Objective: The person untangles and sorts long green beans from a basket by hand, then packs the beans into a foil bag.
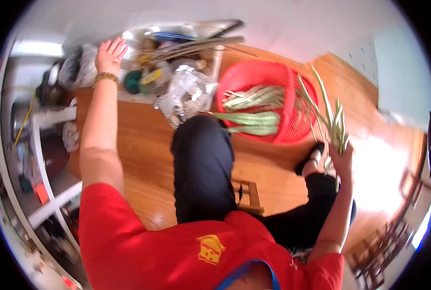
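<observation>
My left hand (111,54) is raised out over the left end of a low white shelf, palm showing and fingers spread, with nothing in it. A beaded bracelet (107,76) circles that wrist. On the other side, my right hand (342,157) is closed around a bunch of long green beans (338,123), whose ends stick up past the fingers. Left of the beans stands a red plastic basket (300,135) with an arched handle. Inside lie more pale green beans (256,97) and long striped green gourds (261,122).
A crinkled clear plastic bag (189,94) and a green-lidded jar (132,82) sit among clutter on the low shelf. White shelving (51,169) holds items at left. A small wooden stool (249,195) is under me on the wooden floor (145,188).
</observation>
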Demonstrator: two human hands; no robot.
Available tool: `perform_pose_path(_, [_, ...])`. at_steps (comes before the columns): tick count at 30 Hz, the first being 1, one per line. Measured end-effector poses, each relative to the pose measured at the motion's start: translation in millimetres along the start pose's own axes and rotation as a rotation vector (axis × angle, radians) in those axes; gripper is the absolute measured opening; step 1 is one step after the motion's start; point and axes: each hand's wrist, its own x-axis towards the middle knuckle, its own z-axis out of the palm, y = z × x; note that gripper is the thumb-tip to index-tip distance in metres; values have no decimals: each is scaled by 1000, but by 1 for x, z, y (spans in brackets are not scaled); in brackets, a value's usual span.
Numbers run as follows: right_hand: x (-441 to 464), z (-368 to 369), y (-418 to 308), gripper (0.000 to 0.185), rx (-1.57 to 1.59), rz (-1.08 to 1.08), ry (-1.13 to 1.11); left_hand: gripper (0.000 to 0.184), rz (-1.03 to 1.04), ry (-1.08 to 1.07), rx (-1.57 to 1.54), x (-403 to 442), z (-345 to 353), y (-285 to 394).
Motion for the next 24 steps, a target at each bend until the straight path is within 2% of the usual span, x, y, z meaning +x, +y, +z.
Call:
perform_pose_path(2, [-1,-8,10,16,56,11,132,46,-115,-353,300,-27,74,-16])
perform_pose_path(6, [-11,-30,1,21,286,123,243,31,-327,-1184,867,-103,197,-88])
perform_pose_path(8, [-21,-42,-5,24,351,207,303,30,-401,-1481,1174,-129,234,-146])
perform_pose_path(9, [-26,-45,-6,23,409,233,362,28,-458,-1550,1251,-134,241,-180])
perform_pose_path(10, [-31,-49,-7,22,465,259,422,27,-477,-1567,1432,-132,244,-222])
perform_pose_path(11, [-36,-57,-9,25,448,280,422,24,-487,-1472,1554,-136,245,-253])
perform_pose_path(12, [-41,-61,-13,24,467,310,470,22,-494,-1443,1531,-138,239,-283])
perform_pose_path(14, [-50,-70,-15,23,478,300,524,21,-567,-1239,1414,-143,216,-343])
perform_pose_path(16, [-56,-76,-12,19,452,295,561,17,-444,-1073,1527,-154,197,-383])
perform_pose_path(17, [-58,-78,-6,18,463,286,576,21,53,-1050,1556,-157,177,-406])
perform_pose_path(18, [-59,-80,0,18,473,278,587,23,-23,-963,1634,-172,184,-394])
perform_pose_path(20, [-60,-85,4,16,490,317,603,27,142,-957,1770,-183,181,-394])
perform_pose_path(21, [-61,-86,5,15,502,344,619,32,389,-853,1839,-195,183,-392])
perform_pose_path(22, [-62,-87,8,15,504,359,623,40,162,-864,1933,-198,191,-389])
perform_pose_path(24, [-64,-89,14,13,564,307,668,46,368,-894,2092,-171,155,-434])
